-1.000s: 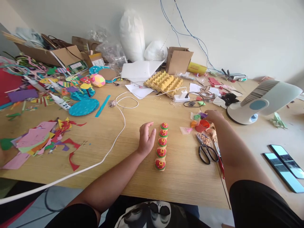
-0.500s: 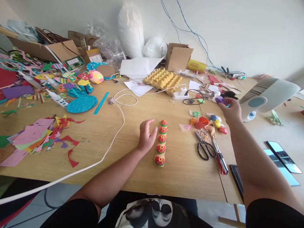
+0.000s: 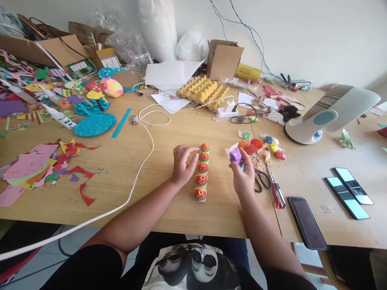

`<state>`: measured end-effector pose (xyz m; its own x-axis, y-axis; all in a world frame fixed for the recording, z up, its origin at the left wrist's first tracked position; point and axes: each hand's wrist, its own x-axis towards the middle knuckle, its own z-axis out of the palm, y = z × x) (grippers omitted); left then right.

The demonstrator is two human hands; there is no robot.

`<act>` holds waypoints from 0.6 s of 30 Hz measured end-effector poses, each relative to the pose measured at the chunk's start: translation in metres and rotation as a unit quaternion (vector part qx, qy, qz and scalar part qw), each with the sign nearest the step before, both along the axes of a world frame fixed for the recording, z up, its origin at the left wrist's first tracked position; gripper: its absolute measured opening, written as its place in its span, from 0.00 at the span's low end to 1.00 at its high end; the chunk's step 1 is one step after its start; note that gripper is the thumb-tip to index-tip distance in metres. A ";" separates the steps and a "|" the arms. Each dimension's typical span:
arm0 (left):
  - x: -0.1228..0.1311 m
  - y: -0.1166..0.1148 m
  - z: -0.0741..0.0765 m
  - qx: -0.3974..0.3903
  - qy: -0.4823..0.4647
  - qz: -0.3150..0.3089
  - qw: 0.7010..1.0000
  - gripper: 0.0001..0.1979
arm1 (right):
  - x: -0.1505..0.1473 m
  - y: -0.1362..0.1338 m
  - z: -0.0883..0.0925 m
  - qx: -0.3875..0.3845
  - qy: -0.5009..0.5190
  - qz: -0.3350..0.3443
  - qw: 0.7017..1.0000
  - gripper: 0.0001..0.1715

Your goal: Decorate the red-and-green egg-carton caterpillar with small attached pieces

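A strip of egg-carton bumps [image 3: 202, 173] lies lengthwise on the table in front of me, each bump covered in red with green edges and small yellow rings. Just left of its far end is my left hand [image 3: 183, 163], thumb and forefinger apart, holding nothing. My right hand [image 3: 244, 175] is to the right of the strip, its fingers closed on a purple lump [image 3: 235, 155] in clear wrapping. Something small and light blue also shows between those fingers.
Black scissors [image 3: 262, 180], a red cutter [image 3: 277, 191] and a red cup [image 3: 253, 146] lie right of my right hand. A white fan [image 3: 326, 114] stands beyond. Paper scraps [image 3: 33, 165] cover the left side, and a white cable [image 3: 137, 183] crosses the table. Several phones lie at right.
My right hand has come left and nearer with the purple lump, from beside the fan to near the strip. My left hand's fingers have bent slightly. The view has shifted a little.
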<state>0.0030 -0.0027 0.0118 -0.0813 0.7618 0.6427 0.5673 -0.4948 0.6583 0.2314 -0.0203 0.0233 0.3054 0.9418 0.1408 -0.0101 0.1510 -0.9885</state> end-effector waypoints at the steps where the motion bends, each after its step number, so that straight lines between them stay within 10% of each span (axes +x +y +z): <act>1: 0.000 -0.001 0.001 -0.001 0.007 -0.010 1.000 0.10 | -0.005 0.002 -0.009 0.017 -0.060 0.003 0.998 0.33; 9: 0.006 -0.004 0.005 -0.001 0.066 -0.118 0.991 0.10 | -0.010 0.004 -0.020 0.142 -0.308 0.082 0.937 0.26; 18: 0.011 -0.004 0.003 0.017 0.053 -0.124 0.991 0.05 | -0.015 -0.003 -0.019 0.191 -0.363 0.126 0.903 0.32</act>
<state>0.0142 -0.0069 0.0145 0.1748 0.7272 0.6638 0.4913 -0.6486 0.5813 0.2161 -0.0235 0.0039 -0.2147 0.8086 0.5478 0.5379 0.5660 -0.6247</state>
